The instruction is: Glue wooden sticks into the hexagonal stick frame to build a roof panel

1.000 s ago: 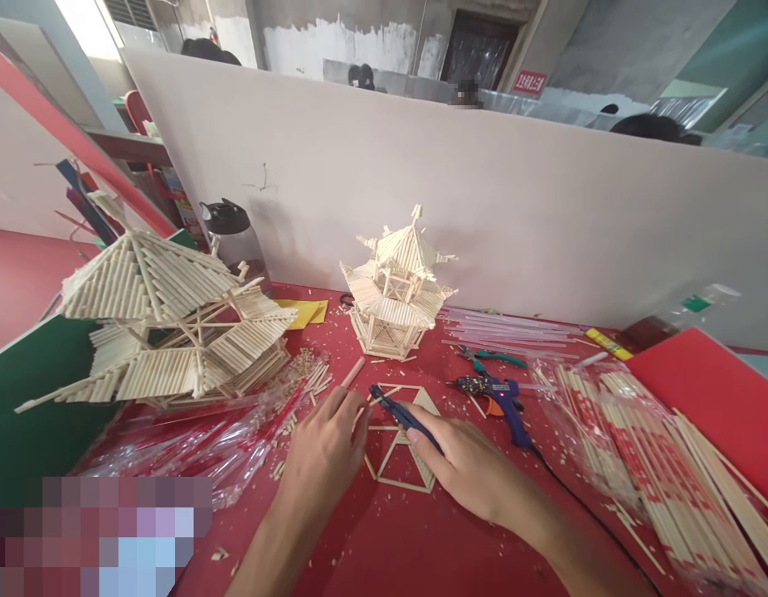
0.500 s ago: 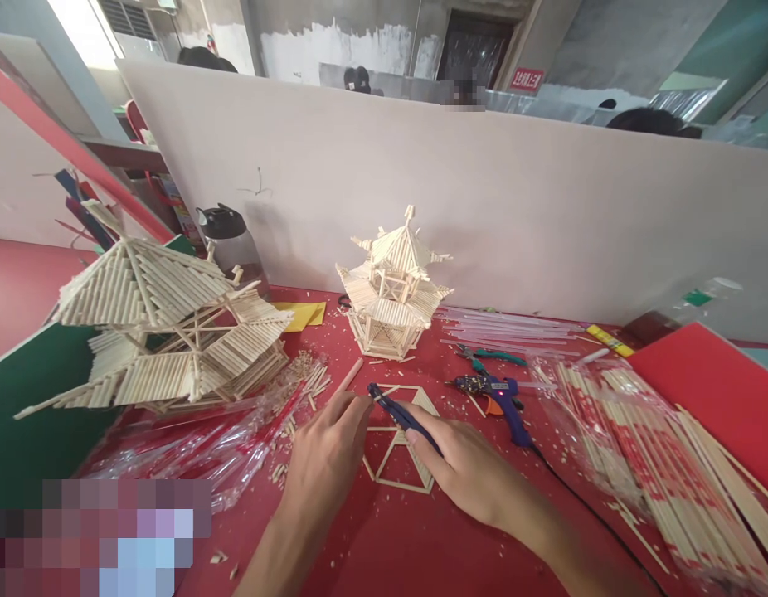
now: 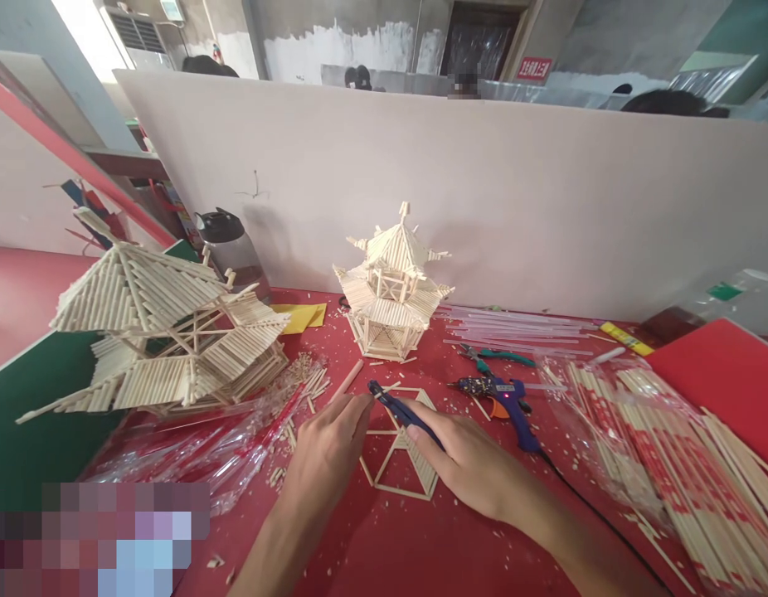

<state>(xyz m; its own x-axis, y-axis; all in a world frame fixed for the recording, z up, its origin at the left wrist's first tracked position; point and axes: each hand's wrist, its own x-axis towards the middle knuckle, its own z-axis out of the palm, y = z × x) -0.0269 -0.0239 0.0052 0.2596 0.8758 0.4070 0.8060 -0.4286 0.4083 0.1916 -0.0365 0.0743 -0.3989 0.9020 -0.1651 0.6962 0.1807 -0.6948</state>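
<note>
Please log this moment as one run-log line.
right hand: holds blue cutters | left hand: steadies stick frame | glue gun: on red table
</note>
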